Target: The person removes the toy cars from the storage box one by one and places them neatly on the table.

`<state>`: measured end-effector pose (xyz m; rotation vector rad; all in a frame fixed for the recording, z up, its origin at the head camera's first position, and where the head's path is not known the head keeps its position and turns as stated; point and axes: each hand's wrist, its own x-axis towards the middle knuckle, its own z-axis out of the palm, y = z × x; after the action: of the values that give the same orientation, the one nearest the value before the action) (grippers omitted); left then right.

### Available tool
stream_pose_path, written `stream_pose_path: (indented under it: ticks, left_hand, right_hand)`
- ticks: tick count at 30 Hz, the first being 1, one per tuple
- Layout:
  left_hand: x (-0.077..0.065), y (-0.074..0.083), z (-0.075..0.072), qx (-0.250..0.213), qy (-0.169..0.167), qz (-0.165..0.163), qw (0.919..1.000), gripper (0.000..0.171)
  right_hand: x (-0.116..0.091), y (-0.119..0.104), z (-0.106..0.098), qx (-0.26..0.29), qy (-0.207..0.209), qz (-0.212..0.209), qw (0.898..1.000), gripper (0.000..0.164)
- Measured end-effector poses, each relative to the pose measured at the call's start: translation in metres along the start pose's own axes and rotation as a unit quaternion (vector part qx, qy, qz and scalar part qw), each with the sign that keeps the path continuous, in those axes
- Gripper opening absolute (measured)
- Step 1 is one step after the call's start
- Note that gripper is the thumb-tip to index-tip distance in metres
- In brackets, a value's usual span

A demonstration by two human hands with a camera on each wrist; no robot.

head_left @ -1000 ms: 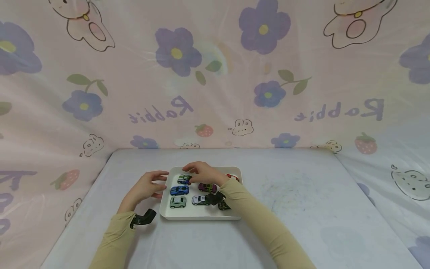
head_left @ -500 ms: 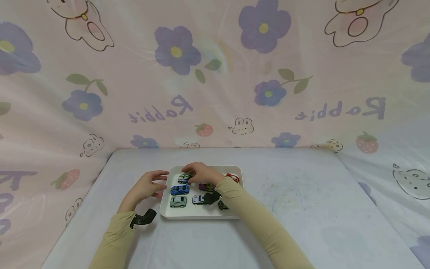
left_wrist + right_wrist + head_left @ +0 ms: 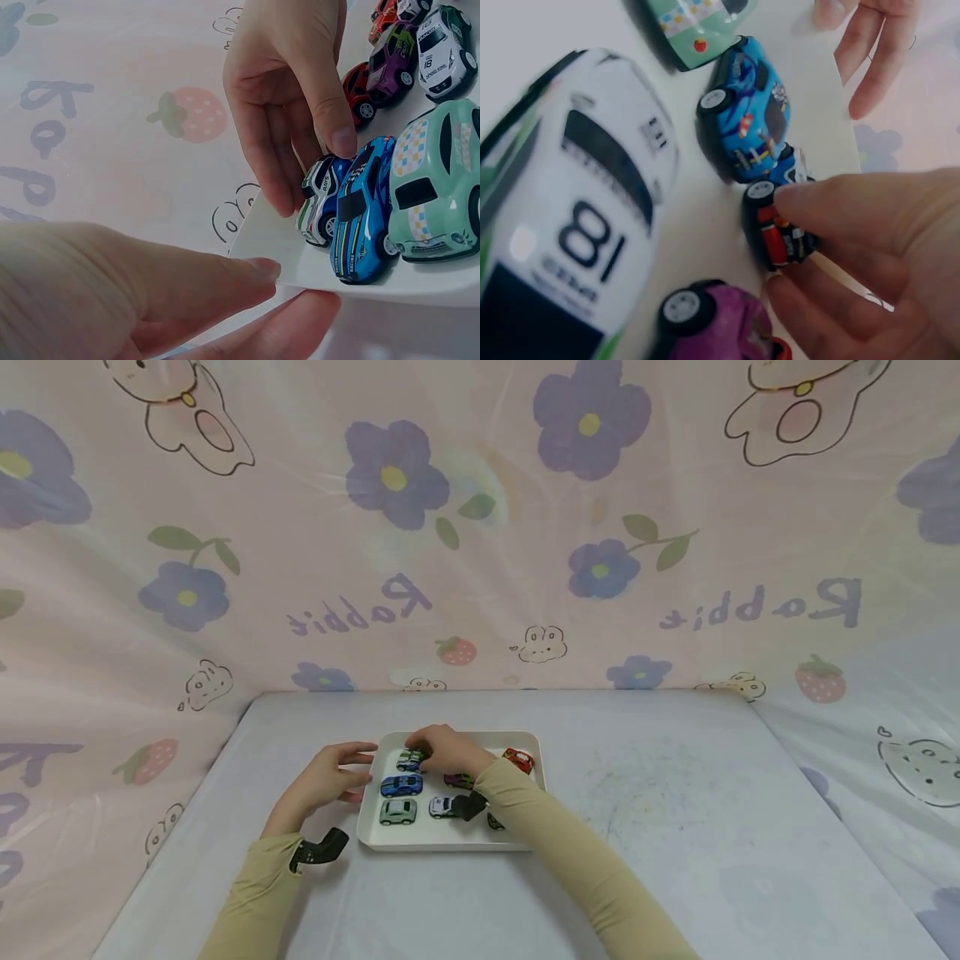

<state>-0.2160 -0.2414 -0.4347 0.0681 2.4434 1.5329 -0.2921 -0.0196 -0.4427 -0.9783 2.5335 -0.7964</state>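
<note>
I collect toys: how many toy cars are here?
9 visible. Left column: mint car, blue car, white-blue car pinched by the right hand. Middle: number-18 car, purple car, red car. Right: orange-red car, whitish car, dark car. The right arm may hide more.

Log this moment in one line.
right hand: pinches white-and-blue toy car | left hand: at tray rim | beside: blue car

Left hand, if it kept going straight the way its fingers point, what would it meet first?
The left hand would first meet the white tray's left rim. They look right next to each other, though depth makes actual contact hard to judge.
</note>
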Motion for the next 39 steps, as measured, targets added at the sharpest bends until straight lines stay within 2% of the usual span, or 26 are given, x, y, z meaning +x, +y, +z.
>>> stream_pose_path:
  ticks: [6,13,23,30,39]
  left_hand:
    - [-0.001,-0.001,0.000,-0.005,-0.005,0.003,1.0000,0.053]
    - [-0.001,0.000,0.000,-0.003,0.001,-0.004,1.0000,0.054]
    - [-0.002,0.000,0.002,0.003,0.008,0.002,1.0000,0.053]
    - [-0.003,0.000,0.002,0.002,0.007,0.005,1.0000,0.052]
    - [-0.005,0.003,0.002,0.002,0.006,0.007,1.0000,0.052]
  right_hand:
    - [0.000,0.000,0.002,0.005,0.004,-0.005,1.000,0.042]
    - [0.000,0.001,0.003,0.000,0.006,-0.009,1.000,0.043]
    - [-0.004,0.002,0.000,-0.010,0.004,-0.029,1.000,0.045]
    - [-0.022,0.000,-0.021,-0.004,0.011,-0.055,0.998,0.044]
    - [-0.063,0.006,-0.056,0.040,0.007,-0.069,0.997,0.042]
